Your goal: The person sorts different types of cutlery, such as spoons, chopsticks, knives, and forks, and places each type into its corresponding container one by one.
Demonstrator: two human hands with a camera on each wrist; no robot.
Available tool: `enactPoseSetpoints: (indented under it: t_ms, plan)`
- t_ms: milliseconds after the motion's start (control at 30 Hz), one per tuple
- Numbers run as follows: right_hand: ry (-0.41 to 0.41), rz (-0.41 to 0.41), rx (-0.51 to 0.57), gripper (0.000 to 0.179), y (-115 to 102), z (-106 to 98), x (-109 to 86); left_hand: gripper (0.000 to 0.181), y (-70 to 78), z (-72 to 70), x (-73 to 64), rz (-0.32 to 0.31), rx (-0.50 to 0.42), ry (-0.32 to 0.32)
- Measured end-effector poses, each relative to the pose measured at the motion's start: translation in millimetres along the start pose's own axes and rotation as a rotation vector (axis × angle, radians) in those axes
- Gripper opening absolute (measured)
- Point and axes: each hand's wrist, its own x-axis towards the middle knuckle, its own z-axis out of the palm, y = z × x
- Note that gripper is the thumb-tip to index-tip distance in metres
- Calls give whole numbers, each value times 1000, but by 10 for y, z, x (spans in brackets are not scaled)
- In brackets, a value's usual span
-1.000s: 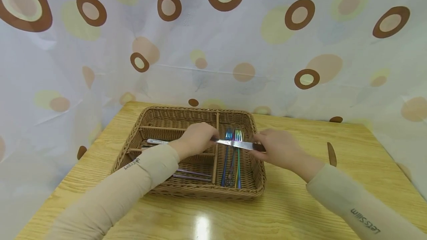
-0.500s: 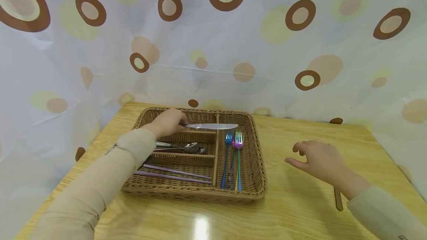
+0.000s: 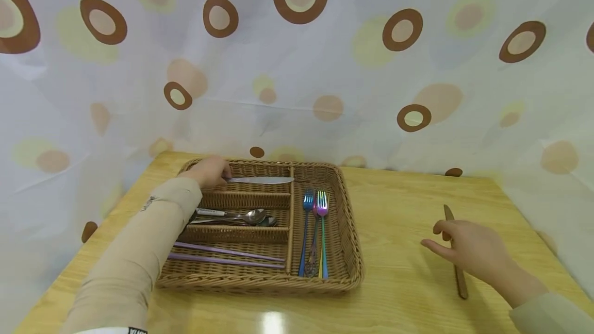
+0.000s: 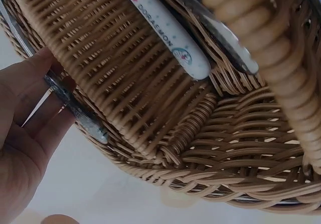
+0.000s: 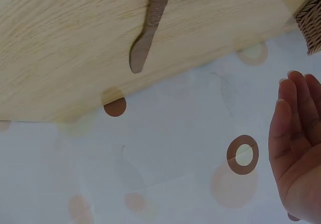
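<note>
My left hand (image 3: 210, 171) pinches the dark handle (image 4: 75, 106) of a silver table knife (image 3: 262, 180) between thumb and fingers. In the head view, the knife lies level across the back left compartment of the wicker cutlery basket (image 3: 260, 283), its blade tip at the upright divider. The left wrist view shows its handle end right at the basket's rim. My right hand (image 3: 478, 249) holds nothing, fingers loosely bent, above the table on the right. Partly beneath it lies a brown knife (image 3: 460, 280), also seen in the right wrist view.
Spoons (image 3: 255, 216) and a white-handled piece (image 4: 170, 35) marked "Doraemon" lie in the middle left compartment. Purple chopsticks (image 3: 227, 261) fill the front one. Several iridescent forks (image 3: 322, 204) lie in the right compartment. A dotted curtain (image 3: 297, 66) hangs behind the wooden table (image 3: 394, 200).
My right hand has let go of the knife and moved right, to above the brown knife. The left hand has carried the silver knife left and back, into line with the back left compartment.
</note>
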Motion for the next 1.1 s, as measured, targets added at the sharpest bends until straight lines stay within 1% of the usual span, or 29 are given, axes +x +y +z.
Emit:
enactPoseSetpoints:
  t_ms: [133, 233, 300, 400, 433, 533, 600, 700, 833, 900, 967, 1067, 1100]
  plan:
    - [6, 33, 3, 31, 21, 32, -79, 13, -151, 31, 31, -6, 13, -17]
    - [6, 40, -1, 32, 36, 48, -123, 12, -213, 73, -4, 0, 40, -35]
    - [-5, 46, -1, 33, 36, 52, -152, 13, -232, 117, -49, -20, 45, -57]
    - [-14, 54, 0, 34, 39, 81, -177, 10, -245, 193, -106, -74, 48, -94]
    - [-12, 53, -1, 34, 39, 93, -180, 14, -243, 216, -120, -91, 55, -105]
    - [-1, 51, 3, 32, 47, 125, -187, 41, -226, 264, -128, -123, 80, -116]
    - [2, 54, 9, 31, 53, 139, -191, 48, -203, 280, -111, -137, 91, -121]
    - [-20, 72, 26, 31, 91, 150, -175, 41, -154, 279, -68, -141, 146, -114]
    - [-26, 84, 39, 27, 164, 160, -107, 16, -101, 279, -17, -176, 237, -165]
    - [-16, 82, 41, 21, 214, 161, -83, 14, -88, 275, -9, -196, 254, -192]
    - [-7, 65, 26, 14, 267, 172, -62, 14, -91, 264, -16, -204, 270, -210]
    - [-23, 37, 0, 5, 362, 213, -46, 15, -96, 245, -40, -198, 270, -206]
    - [-32, 24, -11, 4, 402, 232, -40, 16, -93, 239, -48, -195, 263, -205]
